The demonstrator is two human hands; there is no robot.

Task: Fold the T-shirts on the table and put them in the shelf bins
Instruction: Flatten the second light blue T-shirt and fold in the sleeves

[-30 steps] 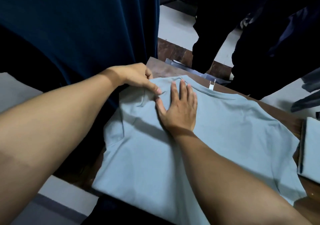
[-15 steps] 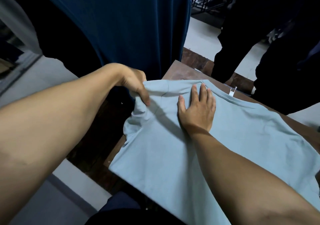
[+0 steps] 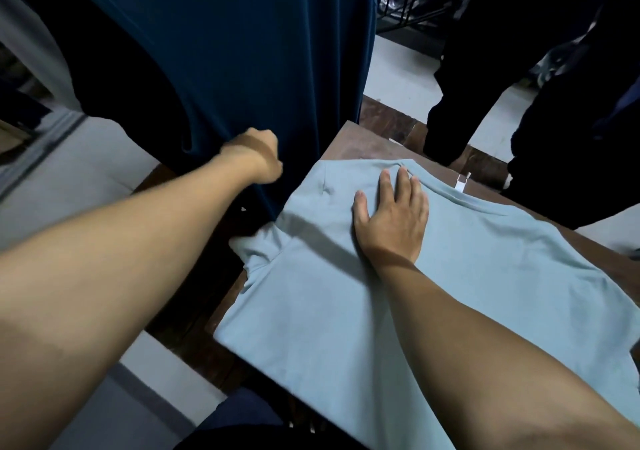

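Beside table [image 3: 356, 145] | left hand [image 3: 254, 159] fingers hidden | right hand [image 3: 391, 221] flat on T-shirt [image 3: 346, 311]

Dim indoor view. The forearms [image 3: 104, 276] are lit on their upper sides; a soft shadow lies on the T-shirt [image 3: 346, 311] just left of the fingers [image 3: 386, 186] of the right hand [image 3: 391, 221]. The left hand [image 3: 254, 159] is motion-blurred. Wide-angle distortion curves the edges; dark cloth [image 3: 242, 51] beyond the fingers lacks detail.

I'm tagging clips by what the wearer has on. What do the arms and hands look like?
The left arm and right arm are bare up to the frame edge; no sleeve shows. The left hand and the right hand are ungloved. No watch or band on either wrist, no ring on the right hand's fingers; the left hand's fingers are hidden.
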